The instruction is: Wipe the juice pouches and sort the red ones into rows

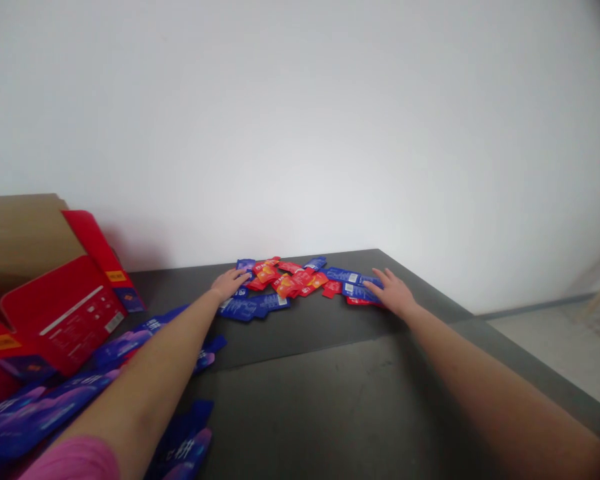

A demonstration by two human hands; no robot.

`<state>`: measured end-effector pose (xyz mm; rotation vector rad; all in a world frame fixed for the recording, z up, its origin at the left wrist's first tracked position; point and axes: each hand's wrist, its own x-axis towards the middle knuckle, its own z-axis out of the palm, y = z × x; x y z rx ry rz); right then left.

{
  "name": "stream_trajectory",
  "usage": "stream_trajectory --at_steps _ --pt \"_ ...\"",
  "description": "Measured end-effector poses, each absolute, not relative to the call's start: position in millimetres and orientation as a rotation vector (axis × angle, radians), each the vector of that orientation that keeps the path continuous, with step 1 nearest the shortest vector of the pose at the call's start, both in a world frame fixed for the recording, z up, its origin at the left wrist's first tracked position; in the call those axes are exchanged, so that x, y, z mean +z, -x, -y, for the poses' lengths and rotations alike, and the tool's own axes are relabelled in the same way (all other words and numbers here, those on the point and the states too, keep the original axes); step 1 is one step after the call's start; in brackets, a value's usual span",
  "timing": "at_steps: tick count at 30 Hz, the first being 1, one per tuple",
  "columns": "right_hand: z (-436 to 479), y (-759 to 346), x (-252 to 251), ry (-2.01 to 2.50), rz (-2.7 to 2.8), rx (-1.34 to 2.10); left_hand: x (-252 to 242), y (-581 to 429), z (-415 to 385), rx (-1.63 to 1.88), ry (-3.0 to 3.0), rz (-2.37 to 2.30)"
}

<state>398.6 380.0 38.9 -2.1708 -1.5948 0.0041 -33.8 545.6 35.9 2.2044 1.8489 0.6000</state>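
A loose heap of small red, orange and blue packets (300, 281) lies at the far edge of a dark table (330, 393), close to the white wall. My left hand (229, 283) rests flat on the heap's left end, fingers stretched over blue packets. My right hand (393, 291) lies flat at the heap's right end, fingers spread and touching blue and red packets. Neither hand grips anything. Both forearms reach far across the table.
Flattened blue-purple cartons (40, 407) are piled under my left arm. Red folded boxes (63, 313) and a brown cardboard box (15, 233) stand at the left. The table's right edge (530, 363) drops to a pale floor.
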Motion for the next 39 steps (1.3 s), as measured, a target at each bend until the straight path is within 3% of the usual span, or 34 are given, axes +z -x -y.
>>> stream_trajectory --at_steps 11,20,24,30,39 --pt "-381 -397 24 2.197 1.795 0.196 23 -43 -519 0.600 -2.401 -1.311" --pt "-330 -405 24 1.980 1.880 0.084 26 -94 -428 0.520 -2.454 -1.007" --pt "-325 -421 31 1.977 1.730 -0.064 32 -107 -422 0.649 -2.393 -1.014" --pt "-373 -419 44 1.921 1.738 -0.120 28 -139 -460 0.705 -2.289 -1.244" --pt "-464 -377 58 2.034 1.832 -0.028 25 -143 -459 0.530 -2.346 -1.137"
